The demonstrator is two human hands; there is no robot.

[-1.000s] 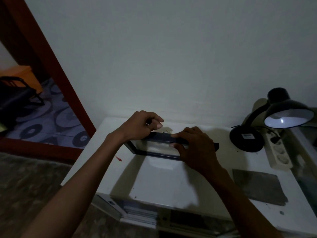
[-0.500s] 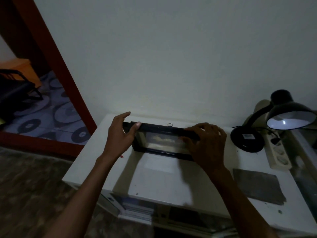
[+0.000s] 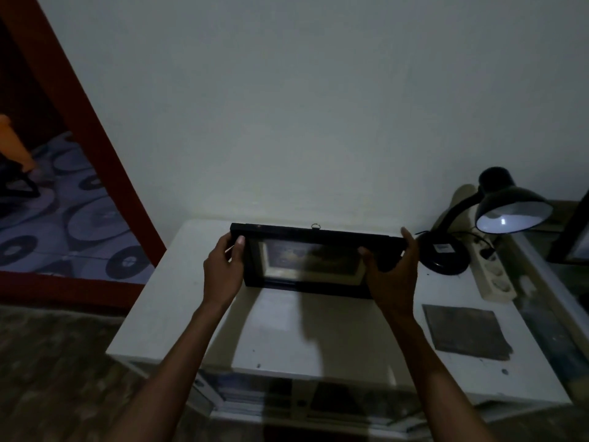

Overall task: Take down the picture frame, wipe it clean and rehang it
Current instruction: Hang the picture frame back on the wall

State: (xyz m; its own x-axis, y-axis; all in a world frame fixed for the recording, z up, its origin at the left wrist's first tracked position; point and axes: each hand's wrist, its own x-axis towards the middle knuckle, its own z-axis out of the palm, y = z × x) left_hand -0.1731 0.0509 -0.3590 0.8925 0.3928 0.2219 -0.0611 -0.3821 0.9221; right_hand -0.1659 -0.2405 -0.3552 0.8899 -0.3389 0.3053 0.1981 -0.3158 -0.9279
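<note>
A black picture frame [image 3: 306, 260] with a small metal hanging ring on its top edge is held upright above the white table [image 3: 191, 301], its glass facing me. My left hand [image 3: 223, 269] grips its left end, thumb across the front. My right hand [image 3: 392, 275] grips its right end, thumb on the front and fingers behind. A grey wiping cloth [image 3: 465, 333] lies flat on the table to the right, apart from both hands. The bare white wall [image 3: 302, 106] rises behind the frame.
A lit black desk lamp [image 3: 497, 212] stands at the table's back right, with a white power strip [image 3: 490, 272] beside it. Another dark framed object [image 3: 573, 237] leans at the far right edge. A red door frame [image 3: 83, 122] and patterned floor lie to the left.
The frame went from lying tilted on the table to being lifted upright. Both hands shifted outward to its two ends, and the view tilted up toward the wall.
</note>
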